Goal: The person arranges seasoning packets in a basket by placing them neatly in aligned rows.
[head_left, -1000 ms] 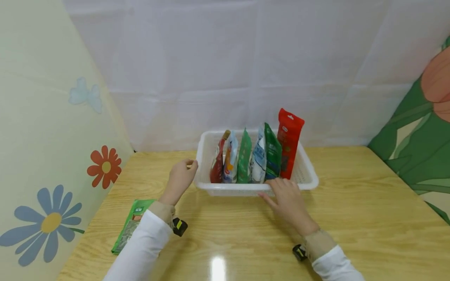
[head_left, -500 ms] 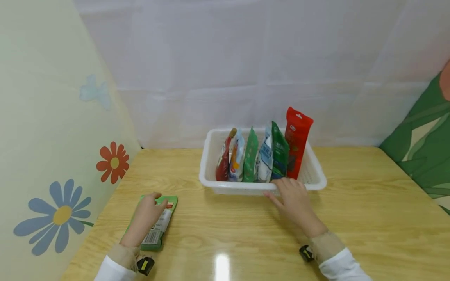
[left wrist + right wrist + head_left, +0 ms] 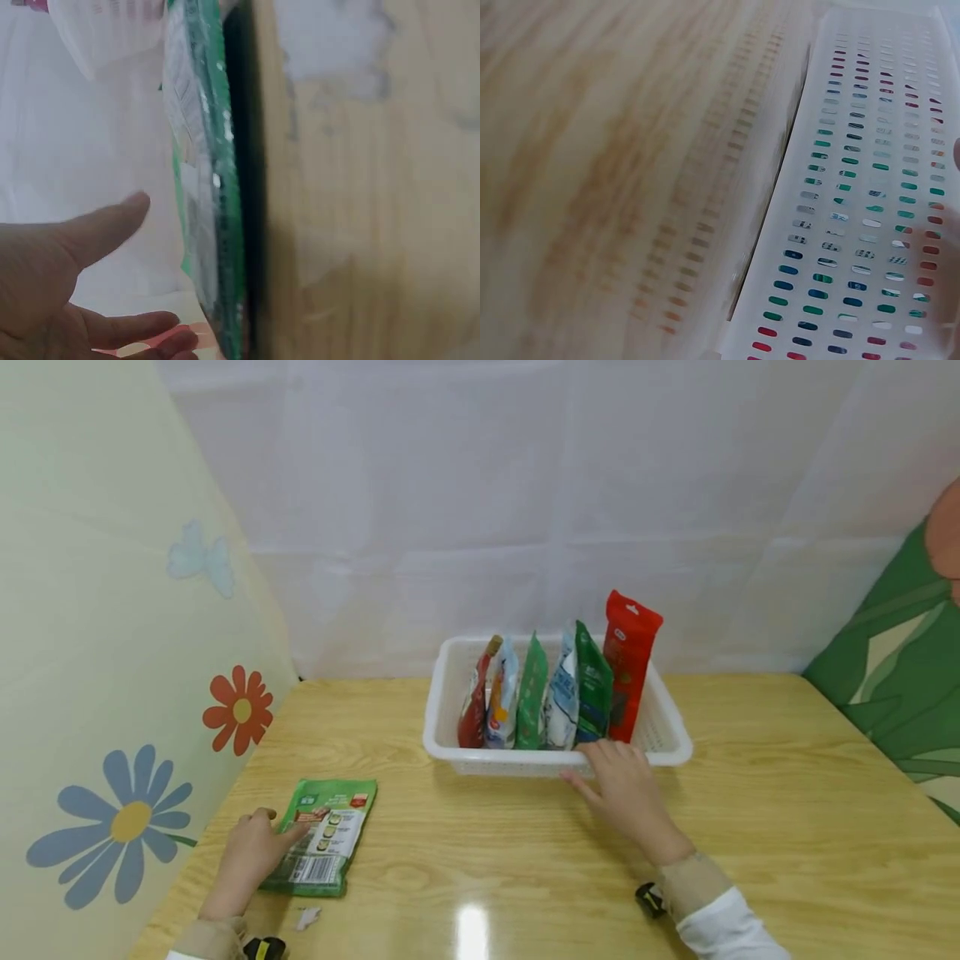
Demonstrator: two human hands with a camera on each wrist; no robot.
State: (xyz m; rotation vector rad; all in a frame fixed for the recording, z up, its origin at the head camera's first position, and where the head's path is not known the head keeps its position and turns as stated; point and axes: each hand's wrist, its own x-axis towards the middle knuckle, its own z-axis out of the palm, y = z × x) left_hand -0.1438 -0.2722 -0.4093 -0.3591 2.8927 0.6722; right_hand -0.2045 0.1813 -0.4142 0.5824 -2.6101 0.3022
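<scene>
My left hand (image 3: 251,860) is at the left edge of a flat green packet (image 3: 330,827) printed with a barcode, lying on the table. In the left wrist view its thumb and fingers are spread, with a gap to the packet's edge (image 3: 206,165). My right hand (image 3: 630,793) grips the front rim of a white plastic basket (image 3: 480,758), fingers over the rim and thumb outside. Standing inside are a red pouch with a gold cap (image 3: 472,714), a tall red packet (image 3: 630,660) and several green and blue-white packets. The right wrist view shows the basket's slotted wall (image 3: 840,225).
The wooden table (image 3: 480,835) runs back to a white cloth backdrop (image 3: 450,510). A flower-painted panel (image 3: 90,635) borders the left side, another (image 3: 907,668) the right. A small whitish patch (image 3: 307,918) shows on the table below the green packet.
My left hand has moved from the basket's left end, down and left over the green packet to its left edge. My right hand stays on the basket rim. The head view has shifted slightly.
</scene>
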